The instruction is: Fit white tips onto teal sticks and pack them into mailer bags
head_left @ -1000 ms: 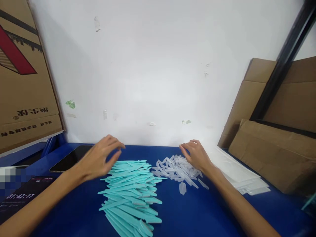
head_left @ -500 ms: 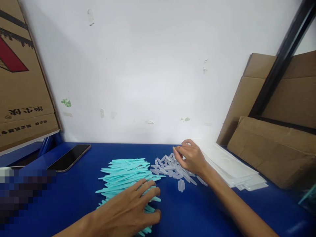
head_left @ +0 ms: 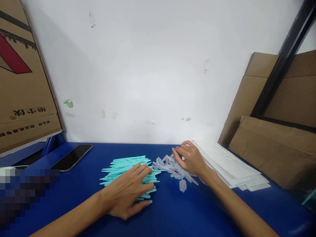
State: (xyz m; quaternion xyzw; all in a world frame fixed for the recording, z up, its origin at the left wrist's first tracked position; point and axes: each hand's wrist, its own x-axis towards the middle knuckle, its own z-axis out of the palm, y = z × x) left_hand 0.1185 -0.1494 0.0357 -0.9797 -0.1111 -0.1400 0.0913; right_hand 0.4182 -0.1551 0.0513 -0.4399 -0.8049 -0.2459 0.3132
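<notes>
Left hand (head_left: 130, 191): fingers spread, palm down over the heap of teal strips (head_left: 128, 163), thumb set well apart along the near edge. Contact with the upper strips looks likely, but from my remote view I cannot tell how hard it presses. Right hand (head_left: 191, 159): fingers curled, thumb and forefinger close together, above the pile of translucent pieces (head_left: 172, 168); I cannot tell whether anything is pinched.

Step in hand, as I judge it: squaring up the teal heap. Next move, my estimate: it calls for thumb and fingers to bear evenly on both sides, so that the loose strips line up without sliding.

Surroundings: both piles lie on the blue table (head_left: 187, 214), side by side. One teal tip reaches the edge of the translucent pile, so a sideways sweep could mix them. A separate translucent piece (head_left: 183, 185) lies nearer me. White sheets (head_left: 234, 164) lie beyond the right forearm, with folded cardboard (head_left: 274, 151) behind them. Phone (head_left: 72, 158) at left, well apart from the heap.
</notes>
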